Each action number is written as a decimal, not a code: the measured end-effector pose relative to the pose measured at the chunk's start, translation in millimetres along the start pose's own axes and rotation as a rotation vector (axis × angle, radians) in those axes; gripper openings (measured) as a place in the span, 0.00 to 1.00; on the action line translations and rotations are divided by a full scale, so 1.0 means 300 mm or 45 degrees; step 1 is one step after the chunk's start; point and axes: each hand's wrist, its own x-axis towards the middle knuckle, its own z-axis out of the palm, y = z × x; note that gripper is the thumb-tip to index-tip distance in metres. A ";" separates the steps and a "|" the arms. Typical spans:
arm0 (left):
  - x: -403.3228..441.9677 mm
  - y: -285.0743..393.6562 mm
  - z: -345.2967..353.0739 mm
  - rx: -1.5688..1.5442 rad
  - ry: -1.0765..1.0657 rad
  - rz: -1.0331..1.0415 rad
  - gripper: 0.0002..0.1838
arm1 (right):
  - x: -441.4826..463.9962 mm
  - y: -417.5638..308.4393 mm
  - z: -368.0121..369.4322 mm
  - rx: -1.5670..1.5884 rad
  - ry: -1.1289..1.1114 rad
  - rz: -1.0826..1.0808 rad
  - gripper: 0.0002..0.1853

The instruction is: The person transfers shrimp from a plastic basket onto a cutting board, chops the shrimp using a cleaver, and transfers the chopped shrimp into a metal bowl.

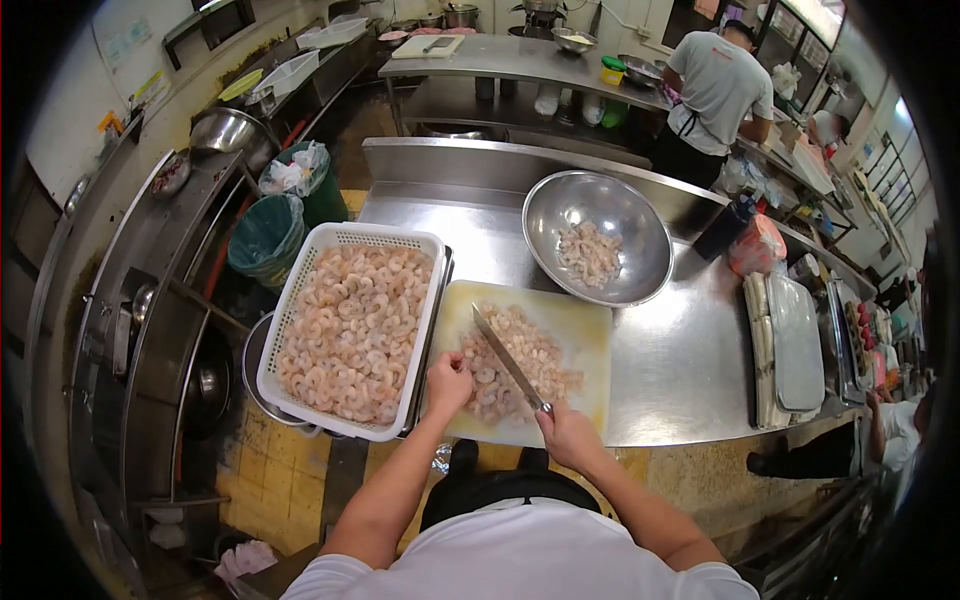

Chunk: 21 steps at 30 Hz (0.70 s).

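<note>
My right hand [568, 437] grips the handle of a long kitchen knife [510, 357], its blade lying across a heap of cut shrimp pieces [530, 345]. Beneath them is a pale cutting board [592, 400]. At the board's left edge, my left hand [450, 383] is closed with curled fingers; what it holds, if anything, cannot be made out. Left of it, a white perforated basket [437, 290] is full of peeled shrimp [352, 335]. Behind the board, a steel bowl [645, 215] contains some shrimp pieces [590, 253].
Everything rests on a steel table [685, 370] with a raised back edge. A dark bottle [727, 228] and stacked trays [795, 340] stand at right. Lined bins [268, 240] are at left. A person [720, 90] works behind; another person's sleeve [902, 430] shows at right.
</note>
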 end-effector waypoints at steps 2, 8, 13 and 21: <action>0.009 -0.002 0.002 -0.020 0.005 0.006 0.13 | -0.019 -0.032 -0.033 0.032 -0.003 -0.012 0.21; 0.000 -0.026 -0.004 -0.071 0.052 0.034 0.11 | 0.018 0.053 0.080 -0.058 0.002 0.008 0.20; -0.022 -0.032 -0.019 -0.075 0.011 0.020 0.11 | -0.027 -0.034 0.017 -0.009 0.016 0.000 0.20; -0.126 -0.009 -0.090 0.147 -0.201 0.063 0.20 | -0.003 -0.020 0.010 -0.008 0.001 -0.006 0.21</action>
